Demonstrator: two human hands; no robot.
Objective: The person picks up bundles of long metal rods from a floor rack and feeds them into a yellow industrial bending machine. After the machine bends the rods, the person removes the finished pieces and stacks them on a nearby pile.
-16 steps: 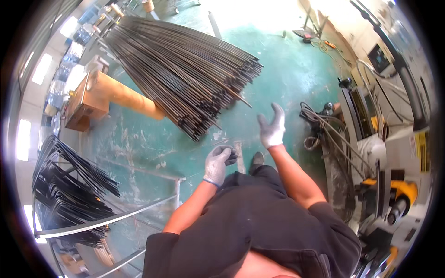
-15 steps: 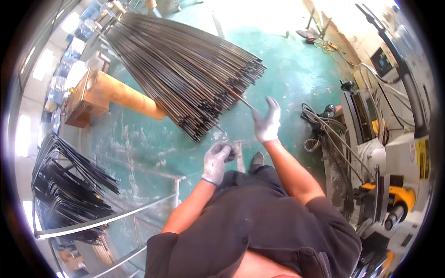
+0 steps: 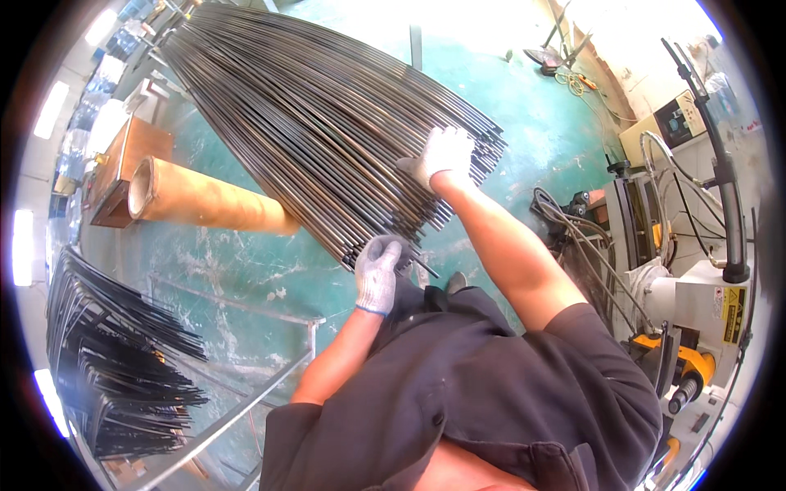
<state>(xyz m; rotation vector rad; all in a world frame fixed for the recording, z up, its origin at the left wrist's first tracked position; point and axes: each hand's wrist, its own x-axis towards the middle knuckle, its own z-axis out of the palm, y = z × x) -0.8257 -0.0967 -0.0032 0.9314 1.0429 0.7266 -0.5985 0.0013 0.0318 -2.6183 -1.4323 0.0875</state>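
A large bundle of long, thin dark metal rods (image 3: 303,106) stretches from the far left toward me, its ends fanned out. My right hand (image 3: 444,155), in a white glove, lies over the rods close to their right ends. Its thumb is apart from the fingers, and no rod shows in its grasp. At the near ends of the bundle is my left hand (image 3: 377,270), gloved too, with curled fingers. Whatever those fingers hold is hidden. Just right of them, one rod end (image 3: 426,267) sticks out past the others toward me.
A thick tan cardboard tube (image 3: 213,196) lies left of the bundle, beside a brown box (image 3: 131,168). Bent black rods (image 3: 123,360) hang at the lower left, near a metal frame (image 3: 246,405). Machinery (image 3: 696,319) with cables (image 3: 573,221) stands on the right.
My right hand has moved forward from beside the rod ends onto the bundle. My left hand is now up against the near rod ends. One rod end now protrudes toward me.
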